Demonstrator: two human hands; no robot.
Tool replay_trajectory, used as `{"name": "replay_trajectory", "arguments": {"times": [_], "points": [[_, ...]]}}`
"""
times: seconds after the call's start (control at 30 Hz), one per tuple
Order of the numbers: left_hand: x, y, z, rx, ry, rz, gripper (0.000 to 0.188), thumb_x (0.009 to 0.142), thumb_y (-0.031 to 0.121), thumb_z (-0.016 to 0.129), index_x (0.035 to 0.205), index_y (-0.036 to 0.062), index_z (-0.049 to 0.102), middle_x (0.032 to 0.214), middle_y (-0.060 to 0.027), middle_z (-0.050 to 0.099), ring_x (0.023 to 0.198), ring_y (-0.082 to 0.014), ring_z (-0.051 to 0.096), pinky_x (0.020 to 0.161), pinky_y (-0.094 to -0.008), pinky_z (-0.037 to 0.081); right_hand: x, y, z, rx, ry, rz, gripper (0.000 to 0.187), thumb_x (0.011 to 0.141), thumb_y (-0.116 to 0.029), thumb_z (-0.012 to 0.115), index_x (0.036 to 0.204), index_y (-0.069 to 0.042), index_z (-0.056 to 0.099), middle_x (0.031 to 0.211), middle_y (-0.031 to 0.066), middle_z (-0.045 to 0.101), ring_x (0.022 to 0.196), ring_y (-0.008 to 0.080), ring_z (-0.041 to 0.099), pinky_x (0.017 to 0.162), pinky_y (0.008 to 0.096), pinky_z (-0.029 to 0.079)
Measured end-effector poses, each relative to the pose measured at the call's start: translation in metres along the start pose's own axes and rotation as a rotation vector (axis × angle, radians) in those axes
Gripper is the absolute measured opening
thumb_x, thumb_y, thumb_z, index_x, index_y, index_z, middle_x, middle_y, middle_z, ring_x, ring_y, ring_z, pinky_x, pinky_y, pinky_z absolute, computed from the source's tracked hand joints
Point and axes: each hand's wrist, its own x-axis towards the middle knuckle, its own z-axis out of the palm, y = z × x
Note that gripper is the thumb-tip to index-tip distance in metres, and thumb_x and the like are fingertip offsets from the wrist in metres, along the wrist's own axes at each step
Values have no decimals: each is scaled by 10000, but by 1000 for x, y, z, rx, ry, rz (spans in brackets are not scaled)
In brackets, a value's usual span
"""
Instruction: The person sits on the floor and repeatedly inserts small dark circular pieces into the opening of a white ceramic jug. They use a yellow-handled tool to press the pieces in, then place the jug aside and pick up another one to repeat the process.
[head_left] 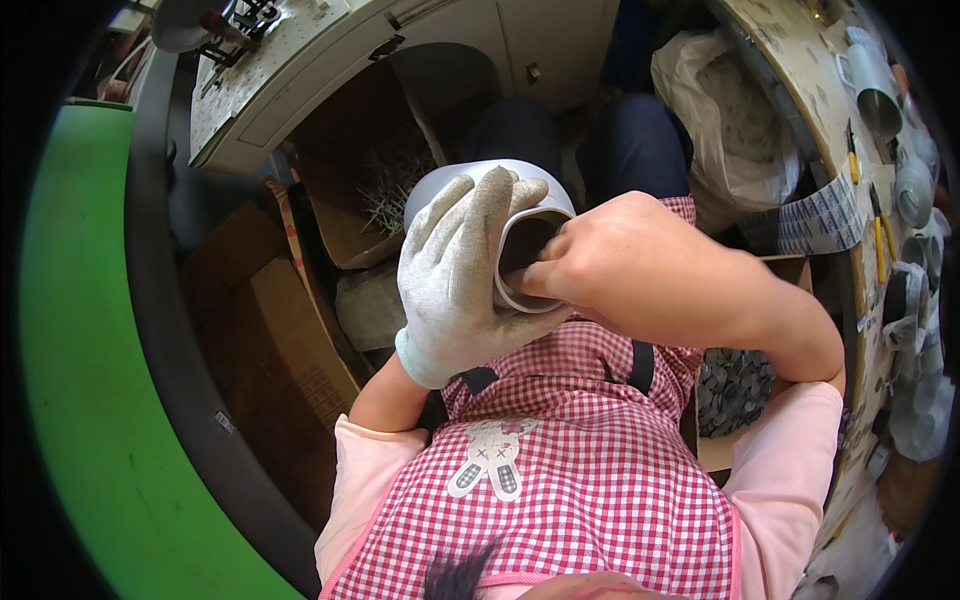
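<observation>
Holding the white container (525, 168) in front of your apron (570, 470), your gloved left hand (450, 260) wraps its left side with fingers closed over it, probably to steady it with the mouth tipped toward you. Your bare right hand (600, 250) is half curled from the container's right, its fingertips inside the mouth; I cannot tell whether they grip anything. For edges, an open cardboard box (325, 205) crowds the container's left. Right of the container, a plastic bag (720, 130) and the workbench (790, 70) leave your right elbow little sideways room, with its edge close by.
</observation>
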Motion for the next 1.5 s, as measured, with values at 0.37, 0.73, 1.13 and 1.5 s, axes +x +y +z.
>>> {"name": "replay_trajectory", "arguments": {"times": [0.37, 0.73, 1.13, 1.5], "points": [[-16, -47, -40, -257, 168, -692, 498, 985, 416, 697, 1207, -29, 669, 1152, -149, 716, 922, -241, 722, 824, -389, 587, -45, 44, -24, 695, 780, 774, 330, 1094, -303, 572, 1078, -8, 717, 872, -15, 630, 788, 71, 547, 708, 241, 453], [-67, -81, 33, -1949, 191, -1037, 642, 909, 207, 769, 1468, 34, 506, 1347, -116, 648, 1245, -246, 635, 1053, -427, 531, 30, 78, -86, 48, 699, 452, 191, 1000, -163, 671, 1000, -1, 772, 1134, 87, 700, 899, 164, 643, 753, 275, 480], [-108, -138, 112, -2027, -405, -826, 845, 811, 122, 875, 1535, 25, 449, 1428, -105, 603, 1325, -224, 550, 1127, -398, 440, 459, 193, -129, -316, 537, 160, 576, 972, -574, 615, 1175, -44, 707, 968, 187, 765, 929, 362, 750, 858, 434, 590], [-120, -138, 100, -2002, -379, -1027, 912, 720, 106, 934, 1498, -18, 475, 1386, -112, 633, 1245, -233, 610, 1072, -404, 492, 352, 354, -203, 877, 804, 363, 277, 1030, -182, 558, 932, -6, 747, 860, 138, 760, 710, 207, 741, 527, 348, 565]]}}
